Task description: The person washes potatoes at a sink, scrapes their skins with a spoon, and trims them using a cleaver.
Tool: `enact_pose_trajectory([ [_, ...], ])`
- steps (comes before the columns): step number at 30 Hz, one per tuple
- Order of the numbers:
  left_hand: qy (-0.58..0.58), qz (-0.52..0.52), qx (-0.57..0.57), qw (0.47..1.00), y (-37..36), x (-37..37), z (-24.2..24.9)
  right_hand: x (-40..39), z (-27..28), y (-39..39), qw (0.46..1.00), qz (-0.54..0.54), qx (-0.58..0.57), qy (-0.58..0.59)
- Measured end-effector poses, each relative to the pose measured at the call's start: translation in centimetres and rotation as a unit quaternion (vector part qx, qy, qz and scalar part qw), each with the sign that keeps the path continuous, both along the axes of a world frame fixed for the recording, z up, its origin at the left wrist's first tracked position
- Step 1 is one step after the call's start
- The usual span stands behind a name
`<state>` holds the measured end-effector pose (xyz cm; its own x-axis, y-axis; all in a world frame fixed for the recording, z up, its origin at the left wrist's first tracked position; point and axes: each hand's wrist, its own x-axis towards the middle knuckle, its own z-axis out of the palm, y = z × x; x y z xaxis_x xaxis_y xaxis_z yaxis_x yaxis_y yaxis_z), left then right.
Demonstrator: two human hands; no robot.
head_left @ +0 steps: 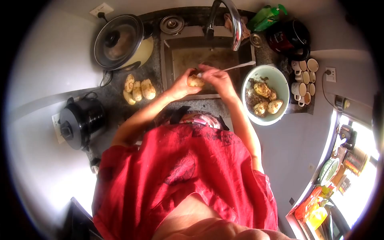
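Note:
Over the near edge of the sink, my left hand [183,85] is closed around a pale yellow tuber [195,81] with brown skin patches, much like a potato. Pressed close to its top is my right hand [218,80], whose fingers are wrapped round a metal spoon [241,65]. The spoon's handle sticks out to the right; its bowl is hidden by the fingers. Several mostly peeled tubers [137,91] lie on the counter to the left. In the pale green basin [245,86] on the right sit more tubers [262,89], with dark scraps of peel around them.
A curved faucet [237,30] arches above the sink [168,60]. Behind on the left stands a lidded electric pot [120,42], with a black cooker [82,122] nearer me. Several mugs [298,89], a dark pot [290,38] and a green bottle [265,18] stand at the right.

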<state>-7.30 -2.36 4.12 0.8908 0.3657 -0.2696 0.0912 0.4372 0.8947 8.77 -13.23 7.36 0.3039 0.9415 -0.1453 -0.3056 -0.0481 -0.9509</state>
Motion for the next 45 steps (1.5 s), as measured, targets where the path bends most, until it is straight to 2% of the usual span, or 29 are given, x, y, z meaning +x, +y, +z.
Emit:
enact_pose_trajectory([
  [2,0.007,0.003,0.135,0.991,-0.2,0.2,1.2,-0.9,-0.3,0.3,0.999,0.009,0.0,-0.039],
  [3,-0.029,0.035,-0.007,0.999,-0.7,0.2,1.4,-0.6,-0.2,0.4,1.0,-0.005,-0.003,0.021],
  [4,-0.028,0.035,-0.007,0.999,-0.7,0.1,1.1,-0.2,-0.1,0.6,0.997,-0.018,-0.005,0.081],
  [6,-0.02,0.04,0.115,0.992,-0.9,0.1,1.1,0.8,-0.6,0.8,0.98,-0.096,-0.066,0.162],
  [8,-0.009,0.045,0.138,0.989,-1.0,-0.1,1.2,0.9,-0.7,0.8,0.966,-0.11,-0.058,0.228],
  [9,0.008,0.053,0.223,0.973,-1.0,-0.1,1.2,0.7,-0.5,0.7,0.966,-0.109,-0.058,0.227],
  [10,0.027,0.065,0.306,0.95,-1.1,-0.1,1.2,0.3,-0.3,0.6,0.978,-0.087,-0.041,0.184],
  [11,0.028,0.068,0.305,0.95,-1.1,-0.1,1.5,-0.3,0.0,0.5,0.987,-0.066,-0.024,0.142],
  [12,0.044,0.068,0.359,0.93,-1.0,0.0,2.0,-0.6,0.1,0.3,1.0,-0.004,0.002,0.015],
  [13,0.058,0.067,0.412,0.907,-0.9,0.2,2.1,-1.5,0.2,0.3,1.0,-0.005,-0.006,-0.003],
  [14,0.057,0.067,0.409,0.908,-1.0,0.3,1.8,-2.3,0.4,0.3,1.0,-0.007,-0.015,-0.021],
  [16,0.09,0.09,0.462,0.877,-1.2,0.0,0.9,-1.8,-0.2,0.3,0.998,-0.002,-0.004,-0.062],
  [18,0.077,0.095,0.443,0.888,-1.2,-0.3,0.7,-1.4,-0.5,0.3,0.981,-0.099,-0.081,0.145],
  [20,0.087,0.078,0.445,0.888,-1.2,-0.5,0.5,-0.7,-1.5,0.3,0.977,-0.117,-0.075,0.164],
  [22,0.099,0.078,0.407,0.905,-1.2,-0.8,0.7,-0.2,-1.4,0.2,0.951,-0.158,-0.079,0.254],
  [23,0.113,0.069,0.388,0.912,-1.1,-0.9,0.5,-0.3,-1.3,0.1,0.953,-0.142,-0.07,0.259],
  [24,0.127,0.055,0.366,0.92,-1.1,-1.2,0.3,-0.6,-1.3,0.0,0.953,-0.14,-0.074,0.259],
  [25,0.127,0.056,0.362,0.922,-1.0,-1.4,-0.1,-0.8,-1.3,-0.1,0.967,-0.117,-0.086,0.21],
  [26,0.116,0.03,0.197,0.973,-0.7,-1.5,-0.6,-0.7,-1.1,0.0,0.978,-0.092,-0.096,0.158],
  [27,0.103,0.002,0.025,0.994,-0.5,-1.7,-1.1,-0.7,-2.0,-0.1,0.982,-0.061,-0.098,0.151],
  [31,0.043,-0.01,-0.009,0.999,-0.5,-1.7,-1.2,-1.2,-2.7,-0.1,0.995,-0.008,-0.074,0.071],
  [32,0.043,-0.01,-0.01,0.999,-0.4,-1.6,-1.0,-1.2,-2.7,-0.1,0.993,-0.024,-0.077,0.088],
  [34,0.023,-0.036,-0.121,0.992,-0.1,-1.4,-0.9,-1.4,-2.7,0.1,0.987,-0.054,-0.084,0.123],
  [35,0.023,-0.036,-0.121,0.992,-0.2,-1.4,-1.2,-1.4,-2.5,0.1,0.987,-0.054,-0.084,0.123],
  [37,0.008,0.037,-0.173,0.984,-1.0,-1.2,-1.8,-0.8,-2.0,0.0,0.974,-0.099,-0.116,0.171],
  [41,-0.001,0.038,-0.126,0.991,-1.6,-0.7,-0.4,-0.3,-0.9,-0.7,0.975,-0.103,-0.138,0.139],
  [43,-0.003,0.033,-0.113,0.993,-1.2,-0.4,-0.7,0.3,-0.1,-1.1,0.983,-0.031,-0.064,0.167],
  [44,-0.004,0.03,-0.099,0.995,-1.0,-0.2,-0.6,0.2,0.1,-1.1,0.99,-0.007,-0.043,0.136],
  [45,-0.019,0.024,-0.096,0.995,-0.8,0.0,-0.5,0.2,0.3,-1.0,0.998,0.011,-0.028,0.047],
])
